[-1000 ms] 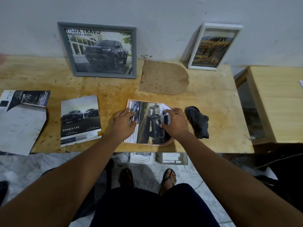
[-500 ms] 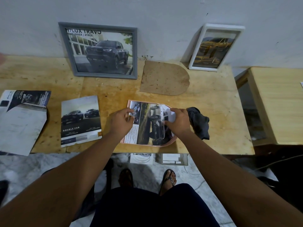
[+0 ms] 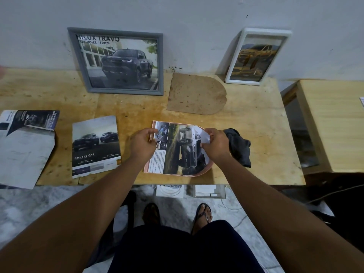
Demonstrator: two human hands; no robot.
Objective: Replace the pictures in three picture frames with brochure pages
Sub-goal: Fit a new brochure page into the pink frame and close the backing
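The pink frame [image 3: 146, 168], with one arched end, lies flat near the front edge of the desk [image 3: 256, 123], and the brochure page [image 3: 181, 150] with a truck printed on it lies on top of it, cut to the same arch. The left hand [image 3: 142, 145] grips the straight end of the pink frame with curled fingers [image 3: 150, 139]. I judge this is to keep the frame from sliding; whether it also pinches the page I cannot tell. The right hand [image 3: 215, 144] pinches the page at the arched end, and the paper is lifted there so its white underside shows. It seems the page is being fitted or trimmed to sit inside the rim.

Behind the pink frame lies the brown backing board [image 3: 197, 94] of the same arched shape, probably waiting to close it. A dark cloth [image 3: 239, 146] lies just right of the frame, touching the right hand. To the left of the frame is a brochure [image 3: 95, 146]. Far behind it, a grey frame [image 3: 116, 60] and a white frame [image 3: 256, 56] lean on the wall, both showing car pictures, so two frames look finished.
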